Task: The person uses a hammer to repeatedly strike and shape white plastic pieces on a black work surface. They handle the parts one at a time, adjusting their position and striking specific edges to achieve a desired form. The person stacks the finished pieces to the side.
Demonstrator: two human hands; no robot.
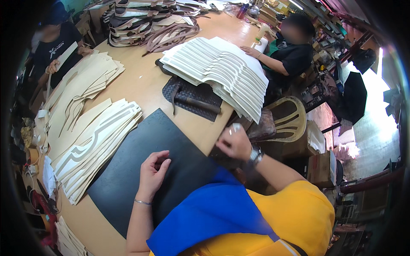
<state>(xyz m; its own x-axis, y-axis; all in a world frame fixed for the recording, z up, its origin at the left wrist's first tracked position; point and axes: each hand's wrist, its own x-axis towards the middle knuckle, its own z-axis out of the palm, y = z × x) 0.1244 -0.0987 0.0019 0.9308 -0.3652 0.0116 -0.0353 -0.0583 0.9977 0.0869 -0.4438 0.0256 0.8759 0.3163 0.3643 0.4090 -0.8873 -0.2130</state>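
Note:
My left hand (153, 175) rests on a black mat (119, 166), fingers loosely curled, thumb apart, nothing visible in it. Beyond the table's right edge, my right hand (234, 141) is raised with bent fingers, slightly blurred; a small white shape shows at it, and what it holds, if anything, is unclear. Left of the mat lies a stack of cream pattern pieces (92, 149) with grey-and-white shapes. Past the mat, a hammer-like tool (192, 102) lies on a dark textured plate (207, 115), beside a tall stack of white cut pieces (226, 72).
Two co-workers sit at the table (132, 85): one far left (55, 47) holding a pale strip, another at right (290, 59). Leather-strap piles (141, 21) and more cream sheets (85, 77) cover parts of it. A plastic chair (290, 123) and cardboard boxes (320, 170) stand to the right.

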